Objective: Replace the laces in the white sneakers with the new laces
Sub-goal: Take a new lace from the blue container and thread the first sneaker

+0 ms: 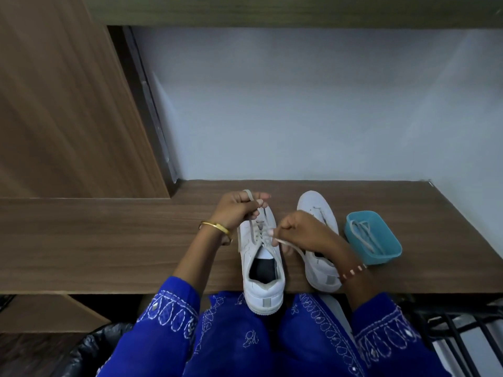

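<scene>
Gripping lace [254, 235] ends, left hand [239, 209], right hand [302, 231].

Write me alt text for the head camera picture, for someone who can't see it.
A person's left hand and right hand each pinch an end of the lace threaded through a white sneaker on a wooden desk. A second white sneaker lies to its right, beside a blue tub holding more laces.
</scene>
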